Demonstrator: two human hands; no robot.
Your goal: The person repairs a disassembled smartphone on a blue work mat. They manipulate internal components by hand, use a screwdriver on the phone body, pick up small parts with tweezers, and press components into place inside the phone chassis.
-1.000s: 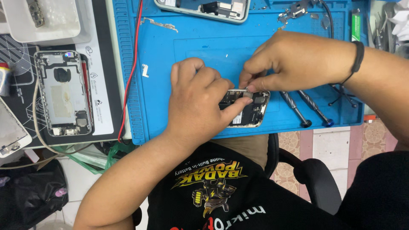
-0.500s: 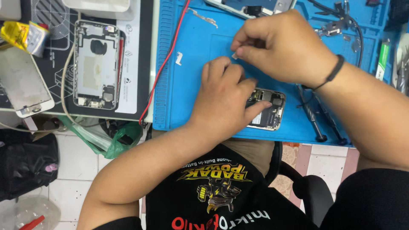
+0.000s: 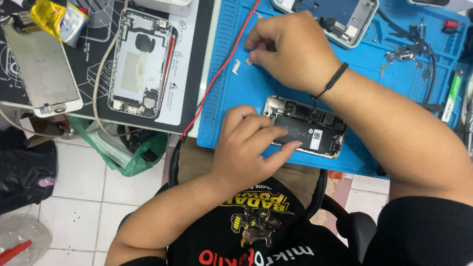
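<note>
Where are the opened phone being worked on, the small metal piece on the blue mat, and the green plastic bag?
opened phone (image 3: 315,133): head view, on its black battery.
small metal piece (image 3: 236,66): head view, on its middle.
green plastic bag (image 3: 143,155): head view, on its lower fold.

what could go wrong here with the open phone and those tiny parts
The small metal bracket lies loose on the blue mat beside the right hand; a nudge could flick it off. The open phone sits near the mat's front edge, held only by the left hand, so it might slide off.
</note>
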